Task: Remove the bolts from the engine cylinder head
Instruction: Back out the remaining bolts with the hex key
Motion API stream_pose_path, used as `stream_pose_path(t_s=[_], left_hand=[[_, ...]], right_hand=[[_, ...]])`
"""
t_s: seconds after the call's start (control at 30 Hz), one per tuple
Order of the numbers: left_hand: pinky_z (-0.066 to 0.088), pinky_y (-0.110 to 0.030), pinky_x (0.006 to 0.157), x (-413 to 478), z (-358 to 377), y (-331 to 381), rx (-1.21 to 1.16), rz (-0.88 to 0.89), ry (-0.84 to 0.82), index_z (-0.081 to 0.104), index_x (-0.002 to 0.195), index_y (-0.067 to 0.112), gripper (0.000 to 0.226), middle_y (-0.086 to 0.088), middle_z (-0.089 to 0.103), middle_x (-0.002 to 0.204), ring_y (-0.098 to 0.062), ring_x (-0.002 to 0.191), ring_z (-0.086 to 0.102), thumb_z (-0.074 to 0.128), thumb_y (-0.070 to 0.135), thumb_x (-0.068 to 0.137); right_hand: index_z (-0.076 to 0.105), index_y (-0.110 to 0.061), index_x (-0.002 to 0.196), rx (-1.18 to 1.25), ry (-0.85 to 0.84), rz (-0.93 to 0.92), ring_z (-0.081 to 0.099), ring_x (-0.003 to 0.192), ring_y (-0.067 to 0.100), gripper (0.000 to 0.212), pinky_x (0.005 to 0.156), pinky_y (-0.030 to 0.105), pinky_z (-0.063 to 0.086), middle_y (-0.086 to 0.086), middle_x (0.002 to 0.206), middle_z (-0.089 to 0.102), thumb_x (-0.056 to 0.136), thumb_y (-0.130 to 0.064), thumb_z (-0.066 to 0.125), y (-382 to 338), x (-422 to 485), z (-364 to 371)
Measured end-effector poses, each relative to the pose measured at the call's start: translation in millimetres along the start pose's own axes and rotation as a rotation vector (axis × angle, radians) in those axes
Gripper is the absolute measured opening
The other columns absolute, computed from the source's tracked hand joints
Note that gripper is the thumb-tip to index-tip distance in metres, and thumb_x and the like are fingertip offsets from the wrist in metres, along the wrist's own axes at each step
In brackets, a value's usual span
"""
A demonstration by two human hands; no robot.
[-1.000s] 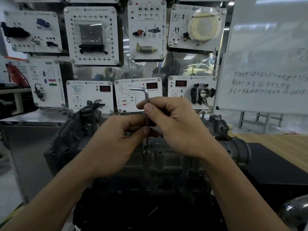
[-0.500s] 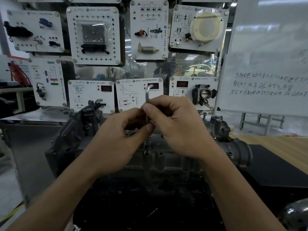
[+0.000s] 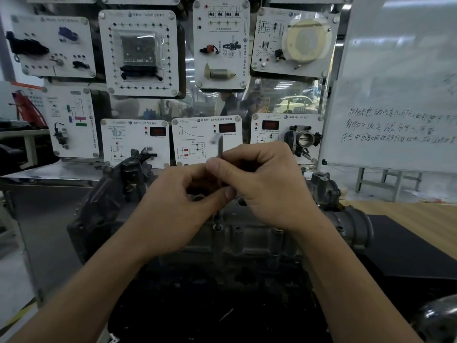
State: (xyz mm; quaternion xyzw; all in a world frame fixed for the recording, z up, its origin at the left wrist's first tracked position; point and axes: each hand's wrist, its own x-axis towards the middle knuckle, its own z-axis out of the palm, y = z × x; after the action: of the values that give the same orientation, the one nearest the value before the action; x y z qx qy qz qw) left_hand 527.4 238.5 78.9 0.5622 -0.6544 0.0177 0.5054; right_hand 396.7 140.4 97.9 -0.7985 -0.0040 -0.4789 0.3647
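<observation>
**Hex key spun by the fingers in a cylinder-head bolt**

Head view: the engine's cylinder head point(image 3: 249, 243) sits low in the middle of the frame, dark and oily, in front of a wall of white training panels point(image 3: 138, 53), with a whiteboard point(image 3: 395, 82) to the right. A wooden desk point(image 3: 410, 214) shows behind its right end.

An L-shaped hex key point(image 3: 219, 147) stands upright over the head. Its long shaft runs down to a bolt point(image 3: 217, 226) on the top face, and its short arm at the top is blurred. The right hand point(image 3: 267, 189) has its grip pinched on the shaft between thumb and curled fingers. The left hand point(image 3: 178, 214) grips lower down, thumb tip against the shaft and fingers curled behind.

The step appears to be running a loosened bolt out by twirling the key between the fingers. Whether the tip is seated in the bolt's socket cannot be told, because the hands shade it. The next move calls for turning the key upright until the bolt comes free, then lifting the bolt out without dropping it into the head's recesses.
</observation>
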Motion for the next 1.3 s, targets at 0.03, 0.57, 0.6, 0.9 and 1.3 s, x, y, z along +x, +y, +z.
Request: stream_pose_path(t_s=[0.03,0.57,0.6,0.9,1.3], left_hand=[[0.053,-0.014,0.083,-1,-2,0,0.005,0.015,-0.06,0.074,0.105,0.03,0.017,0.018,0.076,0.098,0.001,0.095,0.07,0.065,0.031,0.091],[0.053,-0.041,0.072,3,1,1,0.018,0.0,0.003,0.075,0.095,0.021,0.035,-0.007,0.075,0.083,-0.026,0.08,0.071,0.066,0.051,0.078],[0.053,-0.04,0.076,2,-1,2,0.007,-0.003,-0.057,0.075,0.098,0.023,0.033,-0.002,0.076,0.089,-0.022,0.084,0.072,0.062,0.048,0.082],[0.056,-0.014,0.071,-2,-2,-2,0.022,-0.052,-0.025,0.079,0.095,0.018,0.011,0.009,0.078,0.082,-0.002,0.078,0.074,0.069,0.017,0.091],[0.055,-0.023,0.078,1,-5,-1,-0.018,0.015,-0.156,0.074,0.104,0.028,0.018,0.013,0.077,0.097,-0.007,0.092,0.072,0.059,0.028,0.095]], right_hand=[[0.077,-0.011,0.085,-0.033,-0.024,0.012,0.066,0.062,0.0,0.01,0.058,0.012,0.049,-0.009,0.068,0.073,0.091,-0.012,0.069,-1,0,-1],[0.078,-0.013,0.079,-0.067,-0.003,0.031,0.07,0.062,0.004,0.011,0.057,0.014,0.051,-0.003,0.069,0.075,0.089,-0.016,0.073,-4,0,1],[0.076,-0.014,0.079,-0.094,-0.032,0.038,0.067,0.06,0.003,0.016,0.055,0.014,0.049,-0.001,0.068,0.074,0.092,-0.016,0.069,-5,0,0],[0.072,-0.008,0.085,-0.19,-0.105,0.058,0.06,0.055,0.004,0.024,0.05,0.019,0.048,0.001,0.065,0.066,0.099,-0.022,0.059,-6,0,-2],[0.073,-0.008,0.086,-0.248,-0.091,0.064,0.063,0.061,0.019,0.024,0.052,0.03,0.052,0.008,0.07,0.069,0.099,-0.021,0.058,-6,-1,2]])
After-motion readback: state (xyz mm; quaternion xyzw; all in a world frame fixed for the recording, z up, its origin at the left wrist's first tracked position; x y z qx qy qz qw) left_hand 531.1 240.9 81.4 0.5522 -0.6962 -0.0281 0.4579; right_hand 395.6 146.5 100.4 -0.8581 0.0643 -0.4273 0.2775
